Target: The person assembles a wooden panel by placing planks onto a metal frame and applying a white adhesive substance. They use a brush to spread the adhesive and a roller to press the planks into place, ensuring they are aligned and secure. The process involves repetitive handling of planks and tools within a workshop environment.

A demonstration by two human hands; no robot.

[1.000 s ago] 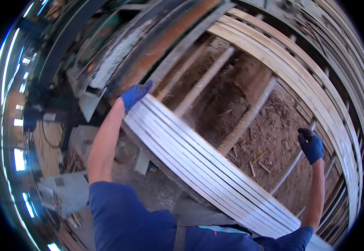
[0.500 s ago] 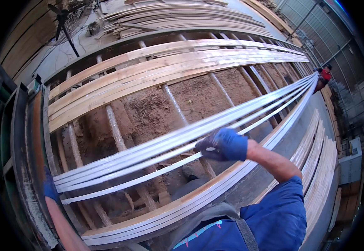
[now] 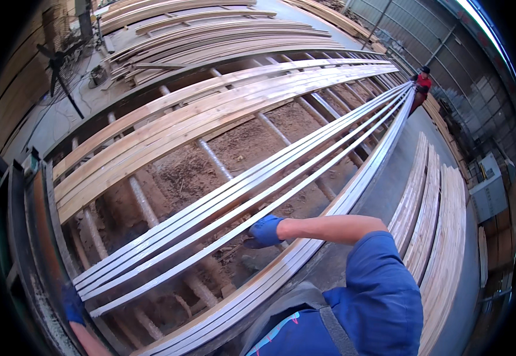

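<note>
A bundle of long thin pale wooden slats (image 3: 222, 199) runs from lower left to the far upper right over a rack of metal rollers (image 3: 213, 160). My right hand (image 3: 265, 231), in a blue glove, is curled against the underside of the lowest slat (image 3: 210, 246), which lies apart from the others. My left hand (image 3: 72, 304), also in a blue glove, sits at the near ends of the slats at the lower left, half hidden at the picture's rim. A person in red (image 3: 422, 80) stands at the slats' far end.
Wider planks (image 3: 169, 121) lie on the rack beyond the slats, with sawdust and dirt under the rollers. More plank stacks (image 3: 441, 207) lie on the floor at the right. A grey box (image 3: 488, 190) stands far right; a fan (image 3: 59, 62) at upper left.
The view has swung from the machine side toward the long rack. My right hand has dropped from the top of the bundle to the lowest slat, which has spread away from the rest.
</note>
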